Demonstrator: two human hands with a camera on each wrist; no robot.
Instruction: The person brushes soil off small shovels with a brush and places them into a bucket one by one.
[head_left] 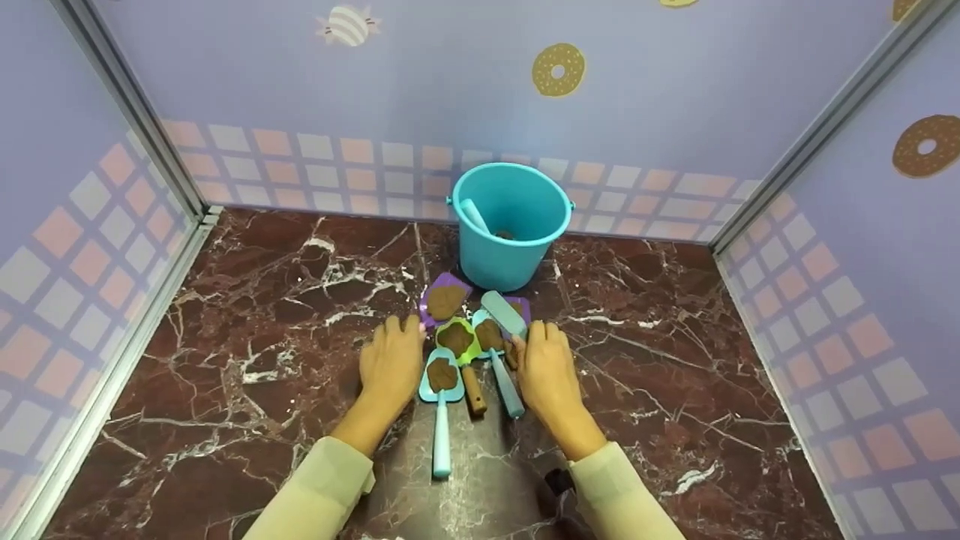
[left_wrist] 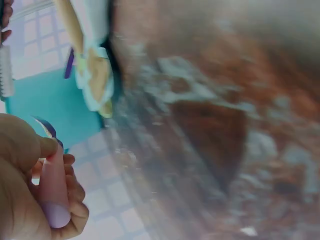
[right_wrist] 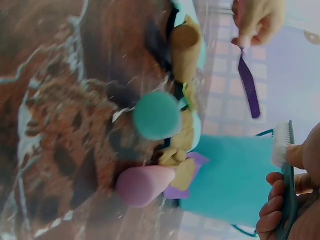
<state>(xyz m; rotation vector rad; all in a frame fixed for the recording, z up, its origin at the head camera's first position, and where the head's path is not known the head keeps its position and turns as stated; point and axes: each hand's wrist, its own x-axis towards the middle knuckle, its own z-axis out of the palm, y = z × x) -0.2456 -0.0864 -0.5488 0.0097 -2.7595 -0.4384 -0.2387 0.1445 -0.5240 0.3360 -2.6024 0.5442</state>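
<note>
Pinching a pink-handled, purple-bladed tool (left_wrist: pixel 54 185), mostly hidden from above, in left hand (head_left: pixel 391 358). Gripping a white-bristled teal brush (right_wrist: pixel 289 182), partly finger-covered, in right hand (head_left: pixel 549 366).

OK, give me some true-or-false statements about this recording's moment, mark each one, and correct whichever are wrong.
1. The right hand holds a brush. True.
2. The left hand is empty. False: it grips a pink handle.
3. A pale blue handle leans inside the bucket. True.
4. The bucket lies on its side. False: it stands upright.
5. The green shovel has a brown lump on it. True.
</note>
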